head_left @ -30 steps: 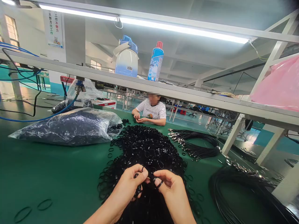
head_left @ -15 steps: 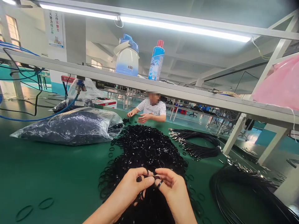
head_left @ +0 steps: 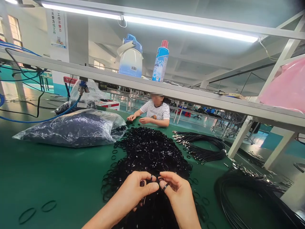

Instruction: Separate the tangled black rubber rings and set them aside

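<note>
My left hand point(head_left: 137, 187) is over a big heap of black rubber rings point(head_left: 152, 149), fingers curled, with a black ring point(head_left: 152, 178) around its index finger near the tip. More dark rings show inside its curl, partly hidden. Facing it, my right hand point(head_left: 178, 192) has a flat black band point(head_left: 165, 187) around the thumb. Its thumb and index finger close on another small dark ring point(head_left: 161, 179), partly covered by the fingers. The fingertips of both hands are close together, with a narrow gap between them.
Left of the heap lies a clear plastic bag point(head_left: 71, 128) of dark pieces. Coiled black cables point(head_left: 205, 146) lie to the right, a larger coil point(head_left: 228, 197) nearer. A shelf point(head_left: 186, 92) crosses above with a jug point(head_left: 130, 58) and spray can point(head_left: 160, 62). A co-worker point(head_left: 157, 111) sits opposite.
My left thumb and index finger have parted slightly, and the gap between my hands has widened a little. The co-worker's hands have shifted over the far end of the table.
</note>
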`<move>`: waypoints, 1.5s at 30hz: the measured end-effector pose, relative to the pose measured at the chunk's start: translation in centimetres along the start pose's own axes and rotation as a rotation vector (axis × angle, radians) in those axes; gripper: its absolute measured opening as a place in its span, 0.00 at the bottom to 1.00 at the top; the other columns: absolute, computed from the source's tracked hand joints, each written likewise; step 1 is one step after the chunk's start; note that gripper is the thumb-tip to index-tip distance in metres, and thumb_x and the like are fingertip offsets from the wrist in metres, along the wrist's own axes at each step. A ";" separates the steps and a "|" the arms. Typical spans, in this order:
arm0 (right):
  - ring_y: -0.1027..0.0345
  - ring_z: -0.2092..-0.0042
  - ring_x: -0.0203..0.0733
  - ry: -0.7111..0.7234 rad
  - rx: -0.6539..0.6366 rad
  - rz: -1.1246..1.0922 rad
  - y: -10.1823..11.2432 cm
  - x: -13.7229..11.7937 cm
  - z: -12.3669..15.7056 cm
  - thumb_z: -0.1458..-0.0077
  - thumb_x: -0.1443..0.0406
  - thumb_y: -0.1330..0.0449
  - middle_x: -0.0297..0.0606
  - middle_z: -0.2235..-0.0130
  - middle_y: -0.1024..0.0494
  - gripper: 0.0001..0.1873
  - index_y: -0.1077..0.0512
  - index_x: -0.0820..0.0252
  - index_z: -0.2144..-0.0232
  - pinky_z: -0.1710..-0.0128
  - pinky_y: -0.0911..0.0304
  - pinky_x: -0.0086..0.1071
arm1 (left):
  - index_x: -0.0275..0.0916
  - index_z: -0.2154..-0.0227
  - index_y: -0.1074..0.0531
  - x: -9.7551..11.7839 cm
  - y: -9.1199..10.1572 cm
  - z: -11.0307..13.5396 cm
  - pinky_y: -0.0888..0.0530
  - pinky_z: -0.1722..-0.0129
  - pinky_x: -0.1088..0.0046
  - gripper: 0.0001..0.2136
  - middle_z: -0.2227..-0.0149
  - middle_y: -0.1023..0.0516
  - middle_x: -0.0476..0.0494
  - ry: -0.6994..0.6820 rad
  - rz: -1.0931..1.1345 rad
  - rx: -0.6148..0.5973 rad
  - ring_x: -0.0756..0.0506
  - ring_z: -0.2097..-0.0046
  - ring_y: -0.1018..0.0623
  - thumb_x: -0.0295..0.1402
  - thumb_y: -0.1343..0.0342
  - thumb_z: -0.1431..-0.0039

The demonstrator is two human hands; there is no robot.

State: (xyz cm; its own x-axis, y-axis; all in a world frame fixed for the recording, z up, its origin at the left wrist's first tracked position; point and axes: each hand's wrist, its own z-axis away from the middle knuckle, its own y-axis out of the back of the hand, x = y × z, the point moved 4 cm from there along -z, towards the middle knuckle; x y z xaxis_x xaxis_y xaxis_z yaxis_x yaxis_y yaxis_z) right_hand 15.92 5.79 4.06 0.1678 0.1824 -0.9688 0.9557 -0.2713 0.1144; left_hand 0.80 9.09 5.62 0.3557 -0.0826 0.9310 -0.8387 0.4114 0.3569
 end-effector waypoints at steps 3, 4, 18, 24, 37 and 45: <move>0.26 0.59 0.48 0.007 0.004 0.028 -0.1 -0.1 0.1 0.53 0.65 0.38 0.41 0.63 0.20 0.10 0.24 0.61 0.65 0.57 0.32 0.38 | 0.38 0.70 0.27 0.2 -0.4 0.1 0.41 0.88 0.83 0.16 0.85 0.39 0.58 -0.006 0.005 -0.022 0.54 0.83 0.37 0.47 0.44 0.52; 0.26 0.59 0.47 0.004 -0.002 0.035 -0.1 -0.1 0.2 0.53 0.65 0.38 0.41 0.63 0.20 0.10 0.24 0.61 0.65 0.57 0.33 0.38 | 0.38 0.72 0.28 0.3 -0.4 0.1 0.41 0.88 0.84 0.16 0.85 0.40 0.58 0.006 0.024 -0.020 0.54 0.83 0.38 0.48 0.44 0.51; 0.29 0.61 0.44 0.046 0.004 0.122 -0.1 -0.2 0.1 0.48 0.64 0.42 0.38 0.64 0.22 0.08 0.27 0.58 0.65 0.61 0.36 0.34 | 0.39 0.79 0.35 -0.4 -0.5 -0.5 0.45 0.88 0.83 0.20 0.87 0.39 0.57 0.040 0.186 0.025 0.55 0.84 0.43 0.53 0.45 0.53; 0.32 0.68 0.40 0.080 -0.044 0.253 -0.5 -1.1 0.5 0.50 0.68 0.43 0.34 0.69 0.24 0.04 0.27 0.57 0.72 0.70 0.39 0.29 | 0.40 0.78 0.36 0.1 -0.7 -0.3 0.45 0.88 0.83 0.19 0.87 0.40 0.58 -0.023 0.178 -0.049 0.55 0.84 0.44 0.53 0.47 0.50; 0.31 0.70 0.41 0.048 -0.057 0.242 -0.8 -0.5 0.3 0.52 0.66 0.42 0.36 0.73 0.24 0.05 0.28 0.59 0.77 0.70 0.39 0.29 | 0.39 0.75 0.34 0.3 0.0 -0.4 0.43 0.88 0.84 0.15 0.85 0.39 0.58 -0.079 0.123 -0.039 0.55 0.84 0.42 0.48 0.47 0.47; 0.33 0.72 0.39 -0.019 -0.069 0.202 -1.0 0.2 0.2 0.52 0.64 0.41 0.36 0.72 0.24 0.07 0.26 0.60 0.71 0.72 0.39 0.28 | 0.39 0.76 0.36 0.0 -0.2 -0.3 0.42 0.86 0.84 0.16 0.84 0.41 0.58 -0.042 0.149 -0.047 0.55 0.82 0.42 0.48 0.51 0.45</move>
State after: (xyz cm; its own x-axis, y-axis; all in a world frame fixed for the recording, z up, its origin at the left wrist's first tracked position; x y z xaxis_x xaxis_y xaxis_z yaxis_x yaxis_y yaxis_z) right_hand 14.96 5.86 3.69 0.3540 0.1126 -0.9285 0.9173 -0.2351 0.3212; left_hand 1.14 9.31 5.48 0.2105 -0.0546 0.9761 -0.8604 0.4636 0.2115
